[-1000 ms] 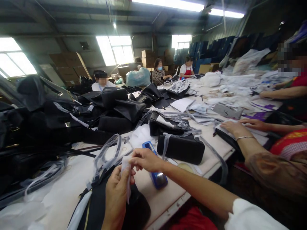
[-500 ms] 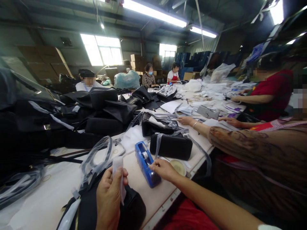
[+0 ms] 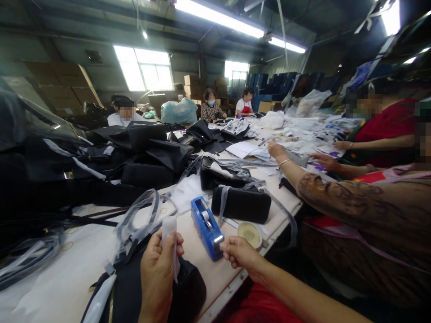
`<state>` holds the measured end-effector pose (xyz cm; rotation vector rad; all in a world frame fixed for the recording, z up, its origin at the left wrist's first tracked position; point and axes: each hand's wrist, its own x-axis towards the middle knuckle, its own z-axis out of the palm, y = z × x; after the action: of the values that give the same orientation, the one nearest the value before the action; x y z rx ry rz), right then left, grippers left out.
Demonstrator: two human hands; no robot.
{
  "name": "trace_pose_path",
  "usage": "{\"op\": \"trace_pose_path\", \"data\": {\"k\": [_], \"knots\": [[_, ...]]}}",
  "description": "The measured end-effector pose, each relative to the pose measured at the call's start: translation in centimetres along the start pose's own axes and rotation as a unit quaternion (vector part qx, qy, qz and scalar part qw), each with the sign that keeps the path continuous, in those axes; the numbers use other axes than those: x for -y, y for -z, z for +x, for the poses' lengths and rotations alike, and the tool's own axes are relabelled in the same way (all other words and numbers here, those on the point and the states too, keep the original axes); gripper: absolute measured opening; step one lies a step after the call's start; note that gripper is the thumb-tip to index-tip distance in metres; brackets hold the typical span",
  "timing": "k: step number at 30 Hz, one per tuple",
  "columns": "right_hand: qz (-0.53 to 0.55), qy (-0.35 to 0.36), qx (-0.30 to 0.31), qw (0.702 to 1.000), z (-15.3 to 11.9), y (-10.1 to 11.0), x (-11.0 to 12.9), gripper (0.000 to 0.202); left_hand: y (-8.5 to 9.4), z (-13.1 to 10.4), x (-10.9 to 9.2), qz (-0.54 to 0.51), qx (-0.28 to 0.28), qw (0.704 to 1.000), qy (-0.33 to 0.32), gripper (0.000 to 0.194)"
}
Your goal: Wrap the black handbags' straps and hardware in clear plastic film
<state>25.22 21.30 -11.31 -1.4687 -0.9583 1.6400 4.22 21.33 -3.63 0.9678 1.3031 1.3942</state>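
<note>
From my viewpoint, with twelve o'clock at the far side, the pale table (image 3: 215, 278) runs from the near edge away into the room. A big heap of black bags (image 3: 151, 154) spreads over it from eight to ten o'clock, and a looser pile of white wrapping (image 3: 310, 125) lies toward two. At four o'clock I see a co-worker's patterned sleeve (image 3: 336, 195), one arm reaching over the table. A dark bag (image 3: 191, 285) lies at seven o'clock, close to me, behind and beside my left hand (image 3: 158, 264). A boxy black bag (image 3: 240, 205) sits at five, clear plastic strapping (image 3: 224, 202) draped over its left end. Just beside it, at six, stands my blue tape dispenser (image 3: 204, 231), slanting toward me, and a shallow round dish (image 3: 249, 234) is at five, just beyond my right hand (image 3: 240, 255). That hand has its fingertips pinched together near the dispenser's front end; I can't tell whether any tape is between them. My left hand is closed on a folded white strip (image 3: 169, 228), gripped between thumb and fingers, its top poking up above them and its lower end hanging in front of the dark bag. The smallest thing I can pick out is the tape roll (image 3: 205, 216) inside the dispenser.
</note>
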Motion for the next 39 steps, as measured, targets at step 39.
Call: {"op": "trace_pose_path", "data": {"k": [39], "knots": [[-0.042,0.335,0.31,0.889,6.6,-8.7,10.9,0.032,1.0,2.4,-1.5,-0.288,0.162,0.928,0.173,0.028]]}}
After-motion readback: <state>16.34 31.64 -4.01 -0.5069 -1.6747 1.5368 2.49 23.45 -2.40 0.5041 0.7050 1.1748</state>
